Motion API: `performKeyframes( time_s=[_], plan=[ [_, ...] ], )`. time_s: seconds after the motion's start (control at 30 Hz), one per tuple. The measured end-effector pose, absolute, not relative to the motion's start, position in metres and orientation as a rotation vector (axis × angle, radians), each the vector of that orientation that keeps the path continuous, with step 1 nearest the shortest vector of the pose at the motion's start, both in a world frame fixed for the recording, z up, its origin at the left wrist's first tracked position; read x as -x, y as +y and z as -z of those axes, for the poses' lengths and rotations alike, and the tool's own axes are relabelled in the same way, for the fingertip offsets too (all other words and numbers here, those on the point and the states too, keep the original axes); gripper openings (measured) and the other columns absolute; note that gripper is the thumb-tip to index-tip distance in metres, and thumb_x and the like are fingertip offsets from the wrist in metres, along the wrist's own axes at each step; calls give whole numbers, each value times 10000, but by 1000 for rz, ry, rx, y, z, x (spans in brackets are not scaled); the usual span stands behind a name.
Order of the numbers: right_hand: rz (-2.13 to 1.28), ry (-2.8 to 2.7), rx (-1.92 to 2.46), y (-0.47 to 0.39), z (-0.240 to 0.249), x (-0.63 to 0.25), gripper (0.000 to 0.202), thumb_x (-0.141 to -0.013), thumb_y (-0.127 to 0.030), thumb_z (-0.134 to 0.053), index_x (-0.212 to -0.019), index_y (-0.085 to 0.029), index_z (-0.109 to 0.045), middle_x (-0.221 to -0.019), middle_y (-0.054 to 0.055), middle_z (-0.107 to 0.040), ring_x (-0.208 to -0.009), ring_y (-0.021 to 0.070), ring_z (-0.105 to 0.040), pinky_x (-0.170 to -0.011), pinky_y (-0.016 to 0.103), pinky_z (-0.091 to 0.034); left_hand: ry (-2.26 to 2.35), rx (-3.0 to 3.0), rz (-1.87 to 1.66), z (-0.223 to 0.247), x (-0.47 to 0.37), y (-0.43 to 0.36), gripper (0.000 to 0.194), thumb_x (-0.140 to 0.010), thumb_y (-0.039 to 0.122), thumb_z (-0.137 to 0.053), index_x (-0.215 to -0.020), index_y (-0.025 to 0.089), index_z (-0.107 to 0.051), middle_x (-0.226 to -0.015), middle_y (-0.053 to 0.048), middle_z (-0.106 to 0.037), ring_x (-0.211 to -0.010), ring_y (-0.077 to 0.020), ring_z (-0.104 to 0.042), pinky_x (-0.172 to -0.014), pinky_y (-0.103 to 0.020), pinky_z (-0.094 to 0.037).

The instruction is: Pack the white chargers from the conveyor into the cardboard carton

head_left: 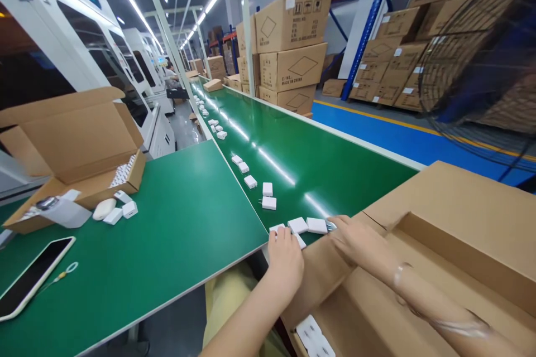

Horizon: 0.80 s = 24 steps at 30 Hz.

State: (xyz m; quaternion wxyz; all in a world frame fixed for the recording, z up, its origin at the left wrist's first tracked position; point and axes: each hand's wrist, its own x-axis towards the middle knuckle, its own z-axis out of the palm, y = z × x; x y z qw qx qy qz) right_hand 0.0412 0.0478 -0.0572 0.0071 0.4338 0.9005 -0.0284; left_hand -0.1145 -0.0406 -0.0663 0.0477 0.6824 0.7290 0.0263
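Two bare hands are at the lower centre. The right hand (349, 239), fingers half curled, grip unclear, is at the pronged right end of a white charger (317, 226), whose long axis runs roughly across the frame. Farther from it, the left hand (287, 259) bends over another; its grip is hidden. Other chargers (269, 203) trail toward upper left on the green belt (335, 162).

Glossy green belt (330, 150), matt brown cardboard box (460, 189) (smooth white plastic chargers (269, 203)).

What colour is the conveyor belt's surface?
Green, with white light streaks reflected on it; the head view shows the conveyor belt best.
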Motion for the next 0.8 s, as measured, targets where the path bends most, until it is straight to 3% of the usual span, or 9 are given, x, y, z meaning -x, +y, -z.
performKeyframes(
  time_s=[0.13,0.27,0.47,0.67,0.8],
  plan=[
    [32,2681,-1316,72,71,-3,178,-819,-216,-566,-976,-130,-559,-926,49,-601,-835,188,-571,-731,370,-477,2274,-2084,17,79,113,-23,262,-771,255,-538,-936,62,-604,-958,-131,-556,-928,-234,-481,-805,-366,-385],
    [-27,2604,-1336,74,67,-4,150,-843,-276,-544,-908,-143,-560,-849,15,-581,-723,148,-560,-650,324,-479,2179,-2274,-82,73,122,-18,268,-760,282,-531,-898,69,-617,-913,-116,-575,-902,-220,-496,-907,-374,-330],
    [-223,2606,-1383,62,40,1,114,-813,-155,-543,-921,-119,-551,-989,70,-550,-914,200,-519,-724,343,-457,2322,-2129,-158,61,138,-23,267,-769,276,-478,-897,73,-595,-829,-109,-605,-798,-220,-550,-889,-380,-346],
    [-119,2652,-1228,36,51,40,141,-842,-250,-554,-917,-133,-579,-945,45,-590,-872,187,-556,-775,392,-462,2260,-2074,156,76,128,-28,226,-740,194,-540,-909,53,-593,-822,-123,-626,-817,-236,-577,-973,-419,-263],
    [12,2648,-1274,38,55,53,147,-848,-267,-548,-904,-136,-585,-959,48,-596,-892,188,-557,-787,398,-461,2219,-2011,164,71,126,-22,173,-693,178,-576,-832,79,-600,-780,-111,-631,-804,-227,-588,-990,-408,-261]
  ],
)
